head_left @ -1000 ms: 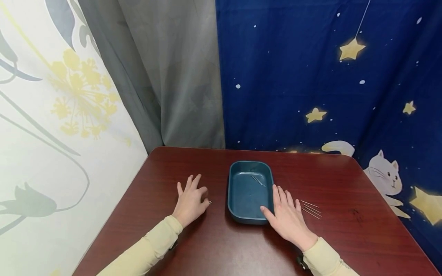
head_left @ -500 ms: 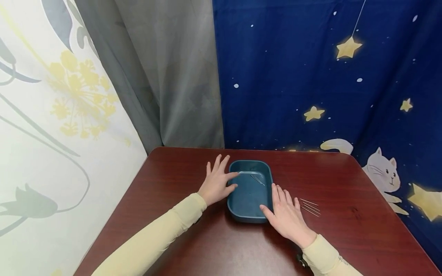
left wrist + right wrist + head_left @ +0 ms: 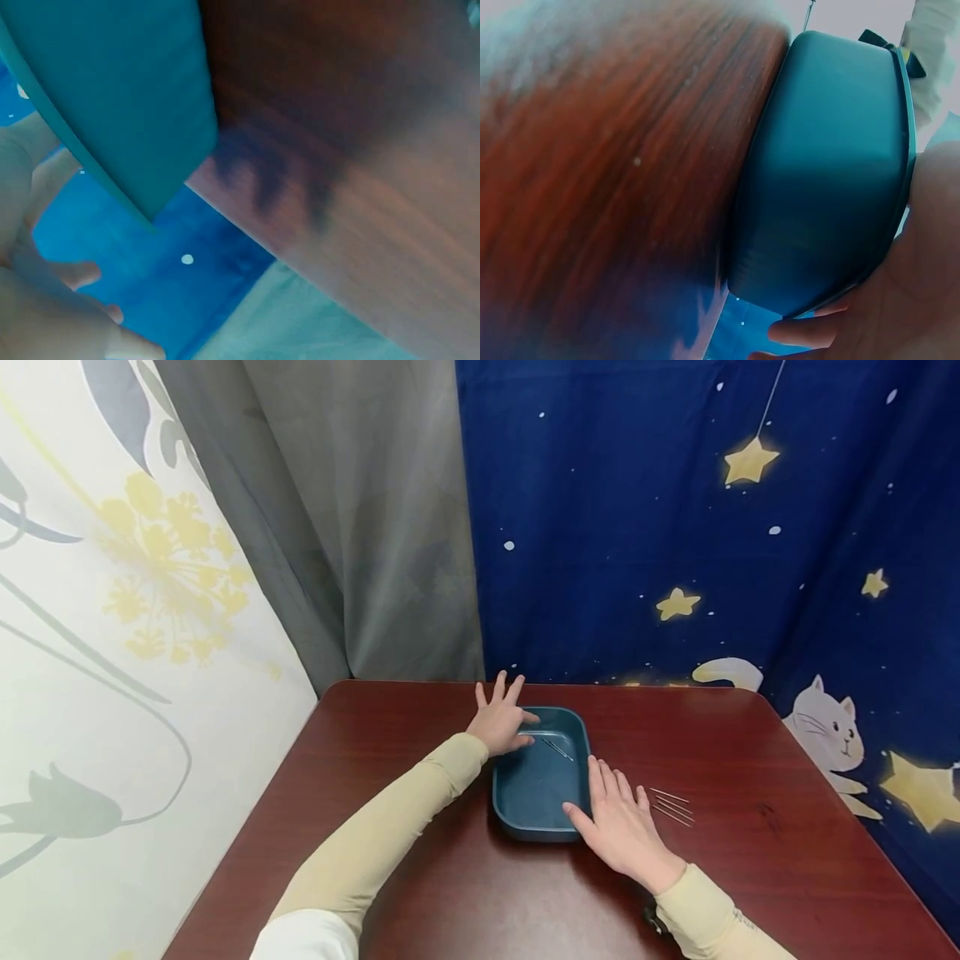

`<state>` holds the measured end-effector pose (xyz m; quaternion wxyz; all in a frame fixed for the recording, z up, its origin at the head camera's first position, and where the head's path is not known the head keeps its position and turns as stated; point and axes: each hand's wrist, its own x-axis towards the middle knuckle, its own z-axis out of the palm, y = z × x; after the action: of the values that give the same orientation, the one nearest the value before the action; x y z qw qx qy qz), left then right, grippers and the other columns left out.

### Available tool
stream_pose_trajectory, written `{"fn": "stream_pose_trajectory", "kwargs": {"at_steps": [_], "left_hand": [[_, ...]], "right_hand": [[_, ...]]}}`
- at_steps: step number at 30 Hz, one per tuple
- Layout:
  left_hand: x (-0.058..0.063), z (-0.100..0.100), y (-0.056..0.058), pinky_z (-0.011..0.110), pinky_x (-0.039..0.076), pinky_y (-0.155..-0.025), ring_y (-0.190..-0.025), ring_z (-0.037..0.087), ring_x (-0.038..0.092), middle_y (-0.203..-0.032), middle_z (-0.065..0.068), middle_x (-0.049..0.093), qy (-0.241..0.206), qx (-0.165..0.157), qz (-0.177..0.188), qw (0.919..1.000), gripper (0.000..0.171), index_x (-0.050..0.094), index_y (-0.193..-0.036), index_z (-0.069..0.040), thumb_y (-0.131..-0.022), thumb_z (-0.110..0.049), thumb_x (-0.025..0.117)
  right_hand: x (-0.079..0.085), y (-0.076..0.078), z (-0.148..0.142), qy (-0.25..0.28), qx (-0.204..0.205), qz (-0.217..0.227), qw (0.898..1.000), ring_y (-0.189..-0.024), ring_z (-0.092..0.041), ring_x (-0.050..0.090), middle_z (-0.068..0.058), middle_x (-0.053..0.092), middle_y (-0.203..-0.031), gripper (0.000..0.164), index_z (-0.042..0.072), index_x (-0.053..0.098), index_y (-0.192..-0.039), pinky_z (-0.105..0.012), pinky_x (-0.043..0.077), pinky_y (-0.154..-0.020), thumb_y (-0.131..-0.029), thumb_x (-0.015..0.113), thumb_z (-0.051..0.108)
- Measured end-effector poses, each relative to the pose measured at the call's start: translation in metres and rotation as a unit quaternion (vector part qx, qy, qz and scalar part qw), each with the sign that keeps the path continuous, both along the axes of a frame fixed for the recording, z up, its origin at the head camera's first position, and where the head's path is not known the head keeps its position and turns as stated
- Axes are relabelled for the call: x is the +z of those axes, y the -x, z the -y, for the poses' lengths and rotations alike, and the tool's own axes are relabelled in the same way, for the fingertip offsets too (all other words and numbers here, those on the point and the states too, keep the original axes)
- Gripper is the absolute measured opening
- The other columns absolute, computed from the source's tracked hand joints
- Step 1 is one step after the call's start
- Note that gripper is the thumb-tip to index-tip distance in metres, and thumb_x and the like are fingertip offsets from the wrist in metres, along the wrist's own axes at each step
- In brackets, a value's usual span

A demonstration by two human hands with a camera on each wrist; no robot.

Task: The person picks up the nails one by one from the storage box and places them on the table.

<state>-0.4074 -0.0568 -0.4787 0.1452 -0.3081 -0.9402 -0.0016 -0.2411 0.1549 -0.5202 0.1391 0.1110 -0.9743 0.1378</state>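
Note:
My left hand (image 3: 501,724) reaches over the left rim of a dark teal rectangular tray (image 3: 536,789), near its far end. Its thumb and index finger extend over the inside, while the other fingers spread beyond the rim. I cannot tell whether anything is between that thumb and index finger; the tray wall (image 3: 120,90) covers them in the left wrist view. A few thin metal needles (image 3: 557,749) lie inside the tray. With straight fingers, my right hand (image 3: 621,827) rests along the tray's right rim, thumb over the inside; its fingers (image 3: 806,331) show below the tray in the right wrist view.
Several similar needles (image 3: 672,807) lie side by side on the red-brown table (image 3: 442,902), just right of my right hand. A grey curtain (image 3: 405,527) and a dark blue star-patterned curtain (image 3: 600,510) hang behind the table's far edge. A white floral curtain (image 3: 187,735) borders the left.
My left hand has moved from the table left of the tray, where a small shiny tip showed at its thumb, to over the tray's far left rim. The right hand stays at the tray.

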Motion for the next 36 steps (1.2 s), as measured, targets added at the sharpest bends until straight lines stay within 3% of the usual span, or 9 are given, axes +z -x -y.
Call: {"fn": "stream_pose_trajectory", "kwargs": {"at_steps": [4, 9, 14, 21, 25, 28, 36], "left_hand": [[0.001, -0.009, 0.013, 0.072, 0.003, -0.091, -0.134, 0.039, -0.006, -0.150, 0.010, 0.011, 0.025, -0.018, 0.022, 0.9993, 0.033, 0.066, -0.105, -0.042, -0.074, -0.053, 0.067], [-0.004, -0.016, 0.019, 0.072, 0.003, -0.091, -0.134, 0.040, -0.003, -0.150, 0.009, 0.013, 0.035, -0.030, 0.040, 0.9981, 0.029, 0.068, -0.101, -0.043, -0.073, -0.048, 0.071], [-0.013, -0.023, 0.020, 0.071, -0.001, -0.091, -0.134, 0.040, -0.006, -0.151, 0.008, 0.012, 0.042, -0.037, 0.047, 0.9973, 0.026, 0.069, -0.099, -0.042, -0.073, -0.043, 0.072], [-0.027, -0.031, 0.021, 0.072, 0.001, -0.090, -0.133, 0.041, -0.006, -0.149, 0.010, 0.017, 0.050, -0.056, 0.017, 0.9970, 0.018, 0.071, -0.090, -0.041, -0.072, -0.039, 0.074], [-0.026, -0.032, 0.020, 0.072, -0.001, -0.090, -0.133, 0.040, -0.010, -0.149, 0.009, 0.017, 0.049, -0.062, 0.006, 0.9969, 0.008, 0.070, -0.073, -0.037, -0.070, -0.034, 0.076], [-0.024, -0.032, 0.019, 0.071, 0.001, -0.091, -0.133, 0.039, -0.010, -0.150, 0.007, 0.016, 0.053, -0.067, 0.007, 0.9963, 0.016, 0.064, -0.062, -0.037, -0.071, -0.030, 0.076], [-0.026, -0.032, 0.016, 0.068, 0.013, -0.094, -0.134, 0.035, -0.009, -0.151, 0.005, 0.013, 0.072, -0.092, 0.009, 0.9931, 0.022, 0.061, -0.057, -0.034, -0.072, -0.025, 0.075]], "right_hand": [[0.000, 0.001, -0.001, -0.003, -0.003, 0.006, 1.000, -0.127, -0.038, 0.027, -0.014, 0.027, -0.144, 0.089, 0.008, 0.015, -0.146, -0.066, 0.017, -0.092, -0.083, 0.043, 0.065], [-0.002, 0.001, -0.001, -0.005, -0.005, 0.012, 1.000, -0.128, -0.036, 0.027, -0.013, 0.027, -0.144, 0.088, 0.010, 0.014, -0.146, -0.065, 0.017, -0.093, -0.083, 0.045, 0.063], [-0.002, 0.002, -0.001, -0.008, -0.008, 0.014, 1.000, -0.128, -0.036, 0.027, -0.012, 0.026, -0.145, 0.088, 0.011, 0.013, -0.146, -0.065, 0.018, -0.093, -0.083, 0.044, 0.064], [-0.005, 0.002, -0.002, -0.006, -0.011, 0.008, 1.000, -0.128, -0.034, 0.027, -0.011, 0.026, -0.145, 0.088, 0.011, 0.013, -0.147, -0.063, 0.018, -0.094, -0.083, 0.042, 0.065], [-0.004, 0.002, -0.001, -0.004, -0.010, 0.005, 1.000, -0.128, -0.034, 0.027, -0.013, 0.027, -0.145, 0.088, 0.010, 0.013, -0.146, -0.064, 0.018, -0.094, -0.083, 0.043, 0.064], [-0.002, 0.002, -0.001, -0.003, -0.010, 0.007, 1.000, -0.128, -0.035, 0.028, -0.013, 0.028, -0.144, 0.087, 0.009, 0.014, -0.146, -0.064, 0.019, -0.093, -0.084, 0.045, 0.062], [-0.003, 0.001, 0.000, 0.004, -0.011, 0.008, 1.000, -0.127, -0.034, 0.029, -0.012, 0.029, -0.144, 0.087, 0.010, 0.014, -0.146, -0.065, 0.019, -0.092, -0.084, 0.046, 0.062]]}}
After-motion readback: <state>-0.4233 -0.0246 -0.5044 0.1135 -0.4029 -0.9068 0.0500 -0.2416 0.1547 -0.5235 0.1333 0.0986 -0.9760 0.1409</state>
